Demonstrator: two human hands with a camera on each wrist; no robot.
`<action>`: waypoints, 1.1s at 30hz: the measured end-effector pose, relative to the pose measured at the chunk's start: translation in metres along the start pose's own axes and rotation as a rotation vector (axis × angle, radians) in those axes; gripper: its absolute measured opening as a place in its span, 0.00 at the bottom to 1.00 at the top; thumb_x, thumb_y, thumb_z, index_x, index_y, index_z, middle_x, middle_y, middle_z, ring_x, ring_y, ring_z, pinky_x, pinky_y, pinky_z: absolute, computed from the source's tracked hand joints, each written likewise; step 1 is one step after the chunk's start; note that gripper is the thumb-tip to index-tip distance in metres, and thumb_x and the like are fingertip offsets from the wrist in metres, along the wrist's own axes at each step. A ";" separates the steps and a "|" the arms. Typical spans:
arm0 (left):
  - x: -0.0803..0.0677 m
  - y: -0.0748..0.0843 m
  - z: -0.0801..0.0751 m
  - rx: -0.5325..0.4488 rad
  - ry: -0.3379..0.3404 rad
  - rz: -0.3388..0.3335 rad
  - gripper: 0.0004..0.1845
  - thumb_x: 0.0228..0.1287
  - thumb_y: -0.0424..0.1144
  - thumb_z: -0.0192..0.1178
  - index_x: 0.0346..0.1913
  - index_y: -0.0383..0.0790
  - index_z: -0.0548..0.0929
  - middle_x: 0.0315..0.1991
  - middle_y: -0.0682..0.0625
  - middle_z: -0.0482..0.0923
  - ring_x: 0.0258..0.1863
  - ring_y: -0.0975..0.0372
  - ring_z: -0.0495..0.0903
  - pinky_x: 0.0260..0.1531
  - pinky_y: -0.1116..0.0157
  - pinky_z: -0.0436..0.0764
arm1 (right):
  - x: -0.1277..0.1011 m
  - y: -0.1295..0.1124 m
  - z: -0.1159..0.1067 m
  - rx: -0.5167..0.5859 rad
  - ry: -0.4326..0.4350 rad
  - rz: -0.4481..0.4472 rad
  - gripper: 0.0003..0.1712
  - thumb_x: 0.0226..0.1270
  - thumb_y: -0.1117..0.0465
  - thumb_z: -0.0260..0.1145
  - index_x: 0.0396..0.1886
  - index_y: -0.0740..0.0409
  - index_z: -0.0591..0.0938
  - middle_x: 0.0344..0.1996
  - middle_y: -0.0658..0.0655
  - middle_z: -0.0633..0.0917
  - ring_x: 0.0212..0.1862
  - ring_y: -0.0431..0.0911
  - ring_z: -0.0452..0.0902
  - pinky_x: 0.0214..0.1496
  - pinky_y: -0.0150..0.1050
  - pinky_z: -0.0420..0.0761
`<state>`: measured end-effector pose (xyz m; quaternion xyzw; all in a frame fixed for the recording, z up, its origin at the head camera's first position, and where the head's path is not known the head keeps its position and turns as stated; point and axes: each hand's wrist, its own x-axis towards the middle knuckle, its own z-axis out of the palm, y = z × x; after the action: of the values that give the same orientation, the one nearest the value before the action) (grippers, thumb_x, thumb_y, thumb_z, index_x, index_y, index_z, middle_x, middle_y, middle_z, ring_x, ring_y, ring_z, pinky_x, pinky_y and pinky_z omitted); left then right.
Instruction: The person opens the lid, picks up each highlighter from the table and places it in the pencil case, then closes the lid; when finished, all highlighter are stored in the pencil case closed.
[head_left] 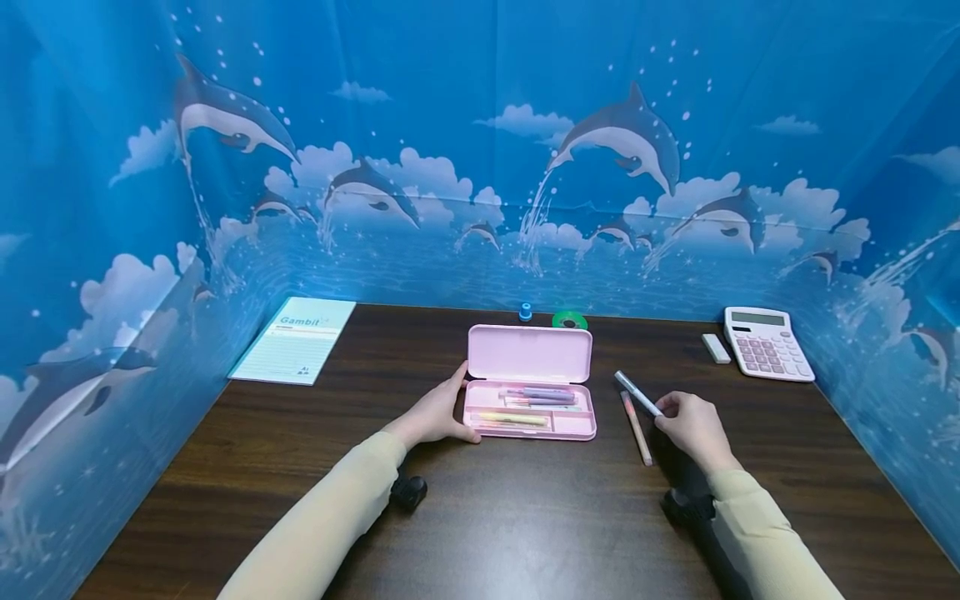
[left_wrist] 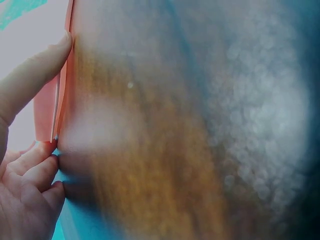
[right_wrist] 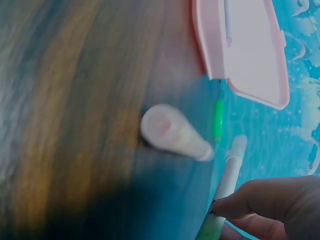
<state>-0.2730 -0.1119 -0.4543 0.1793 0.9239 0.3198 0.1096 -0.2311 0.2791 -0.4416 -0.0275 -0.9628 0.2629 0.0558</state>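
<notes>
A pink pencil case (head_left: 529, 437) stands with its lid (head_left: 529, 353) raised. Several purple pens (head_left: 543, 392) lie in its back section and yellow ones (head_left: 517, 419) in the front left section. My left hand (head_left: 438, 408) grips the case's left end, thumb at the front corner and fingers toward the back. To the right of the case, my right hand (head_left: 693, 425) pinches a white marker (head_left: 636, 391) between thumb and fingers; the right wrist view shows green on its lower end. A white marker with an orange-pink part (head_left: 636, 428) lies on the table just below it.
Behind the case are a small blue object (head_left: 525, 312) and a green tape roll (head_left: 570, 320). At the back right lie a white eraser-like block (head_left: 716, 348) and a calculator (head_left: 768, 343). A Gambit notepad (head_left: 294, 342) rests back left. Dolphin-print curtains (head_left: 420, 275) border the table.
</notes>
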 end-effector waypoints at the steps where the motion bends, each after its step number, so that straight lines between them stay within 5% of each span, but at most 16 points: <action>1: 0.000 -0.001 0.000 0.001 0.000 0.001 0.68 0.40 0.48 0.78 0.76 0.39 0.39 0.67 0.42 0.65 0.66 0.53 0.64 0.66 0.53 0.61 | -0.001 -0.001 0.001 0.001 0.008 -0.009 0.06 0.52 0.68 0.65 0.31 0.66 0.82 0.23 0.56 0.81 0.28 0.49 0.72 0.31 0.41 0.70; 33: 0.000 0.000 0.001 0.004 0.001 0.015 0.68 0.40 0.49 0.78 0.76 0.40 0.39 0.65 0.43 0.66 0.66 0.53 0.64 0.65 0.53 0.62 | -0.002 -0.092 0.044 0.073 -0.019 -0.313 0.07 0.49 0.71 0.71 0.29 0.59 0.85 0.24 0.53 0.77 0.28 0.44 0.68 0.29 0.35 0.70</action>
<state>-0.2725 -0.1118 -0.4547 0.1865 0.9232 0.3187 0.1062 -0.2365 0.1775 -0.4322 0.1277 -0.9455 0.2863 0.0877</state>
